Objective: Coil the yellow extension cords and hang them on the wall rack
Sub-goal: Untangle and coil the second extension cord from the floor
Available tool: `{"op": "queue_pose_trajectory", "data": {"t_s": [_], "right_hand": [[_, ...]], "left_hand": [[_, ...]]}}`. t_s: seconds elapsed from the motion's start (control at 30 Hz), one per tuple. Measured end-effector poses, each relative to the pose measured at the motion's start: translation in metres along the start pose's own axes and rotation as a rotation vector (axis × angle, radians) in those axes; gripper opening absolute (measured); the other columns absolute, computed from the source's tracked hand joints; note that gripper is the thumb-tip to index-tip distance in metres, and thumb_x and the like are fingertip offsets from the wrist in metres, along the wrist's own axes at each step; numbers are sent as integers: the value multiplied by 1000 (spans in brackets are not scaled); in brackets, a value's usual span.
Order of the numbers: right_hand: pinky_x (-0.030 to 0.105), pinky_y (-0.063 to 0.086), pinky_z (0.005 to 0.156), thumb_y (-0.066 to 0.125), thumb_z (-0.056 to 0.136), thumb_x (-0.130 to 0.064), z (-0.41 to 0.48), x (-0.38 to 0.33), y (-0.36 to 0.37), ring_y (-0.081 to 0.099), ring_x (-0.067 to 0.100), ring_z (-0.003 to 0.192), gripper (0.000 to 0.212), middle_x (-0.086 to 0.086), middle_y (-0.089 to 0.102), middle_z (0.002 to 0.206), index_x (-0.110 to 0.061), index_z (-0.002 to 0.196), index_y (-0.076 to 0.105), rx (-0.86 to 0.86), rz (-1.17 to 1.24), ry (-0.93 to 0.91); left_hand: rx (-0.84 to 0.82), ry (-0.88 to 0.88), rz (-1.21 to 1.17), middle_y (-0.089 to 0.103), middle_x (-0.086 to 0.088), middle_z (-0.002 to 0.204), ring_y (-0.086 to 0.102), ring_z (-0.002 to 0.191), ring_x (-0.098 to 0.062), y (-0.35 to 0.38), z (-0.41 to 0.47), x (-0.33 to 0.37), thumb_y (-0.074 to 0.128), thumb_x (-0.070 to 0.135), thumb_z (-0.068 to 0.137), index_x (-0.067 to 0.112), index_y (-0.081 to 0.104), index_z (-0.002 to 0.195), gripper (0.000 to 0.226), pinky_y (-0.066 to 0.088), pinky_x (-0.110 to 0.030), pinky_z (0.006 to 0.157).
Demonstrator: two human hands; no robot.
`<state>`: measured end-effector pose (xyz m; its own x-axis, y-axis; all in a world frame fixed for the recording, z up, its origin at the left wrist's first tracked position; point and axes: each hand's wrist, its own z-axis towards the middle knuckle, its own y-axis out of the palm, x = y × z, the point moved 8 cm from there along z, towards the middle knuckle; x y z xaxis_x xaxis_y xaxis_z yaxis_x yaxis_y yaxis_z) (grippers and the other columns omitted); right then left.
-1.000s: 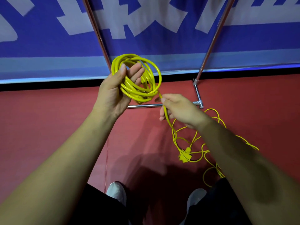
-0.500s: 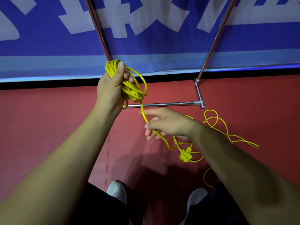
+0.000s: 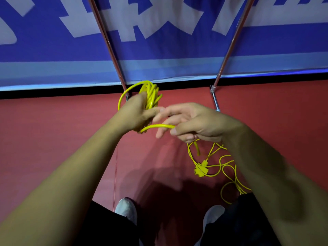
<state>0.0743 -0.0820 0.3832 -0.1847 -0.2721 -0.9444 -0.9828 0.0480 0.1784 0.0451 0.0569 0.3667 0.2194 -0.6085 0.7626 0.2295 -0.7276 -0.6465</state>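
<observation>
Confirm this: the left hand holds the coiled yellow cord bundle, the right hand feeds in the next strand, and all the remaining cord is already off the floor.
Not quite. The head view shows loose cord lying on the red floor beside the right arm. The rest stands: the left hand holds the coiled bundle, and the right hand feeds in a strand.
</observation>
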Motion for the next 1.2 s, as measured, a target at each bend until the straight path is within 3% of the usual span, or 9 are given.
{"op": "queue_pose_trajectory", "data": {"t_s": [0.1,0.2,0.3,0.4,0.53,0.73,0.9,1.07,1.2], "right_hand": [[24,19,41,54,88,7,-4,-18,-19,33,8,43,30,29,69,97,-3,115,49,135,99,-137],[22,20,42,58,89,9,-12,-27,-48,29,9,42,26,20,70,79,-7,107,50,372,56,-219],[26,22,43,63,88,4,-17,-29,-66,27,14,44,24,15,72,74,-11,103,52,534,-46,-252],[25,25,44,70,85,0,-21,-32,-72,33,13,44,24,16,72,73,-12,100,56,641,-107,-271],[16,33,46,76,81,-5,-29,-38,-83,45,1,41,22,14,70,68,-10,96,59,784,-177,-326],[24,51,77,71,84,-1,-25,-37,-91,65,13,73,16,5,67,72,-11,95,65,712,-242,-372],[15,46,68,69,87,-4,-24,-41,-88,61,2,68,9,-7,66,72,-12,91,68,731,-343,-390],[11,42,62,67,91,-8,-29,-40,-96,57,-4,61,9,-12,64,68,-16,87,67,794,-366,-384],[14,43,63,64,93,-12,-24,-36,-95,57,-2,65,6,-6,65,74,-15,89,67,779,-416,-357]], "left_hand": [[-136,-58,-9,60,-10,71,53,58,-18,18,-6,-3,50,76,84,4,54,94,73,50,-33,58],[-233,-165,-326,56,-6,60,53,49,-22,29,-13,2,30,75,92,20,60,74,66,46,-27,51],[-388,-74,-426,55,-1,57,51,49,-23,38,-19,16,51,83,77,27,58,75,57,44,-27,50],[-412,-51,-345,57,-7,56,51,51,-23,37,-17,17,77,57,76,25,56,85,40,44,-30,53],[-373,-2,-370,52,-12,57,49,49,-24,34,-17,25,69,33,93,13,49,83,29,43,-25,51],[-356,-14,-602,43,-9,52,44,44,-23,30,-20,28,63,16,92,1,46,83,24,42,-29,50],[-322,-45,-906,36,-3,45,34,36,-15,18,-18,25,70,14,77,14,51,71,20,36,-19,43],[-344,-60,-1155,38,3,43,31,32,-12,15,-18,23,83,26,63,8,41,77,48,29,-17,39],[-410,-85,-1234,39,5,38,38,29,-12,20,-17,25,81,27,62,9,57,69,31,27,-18,42]]}}
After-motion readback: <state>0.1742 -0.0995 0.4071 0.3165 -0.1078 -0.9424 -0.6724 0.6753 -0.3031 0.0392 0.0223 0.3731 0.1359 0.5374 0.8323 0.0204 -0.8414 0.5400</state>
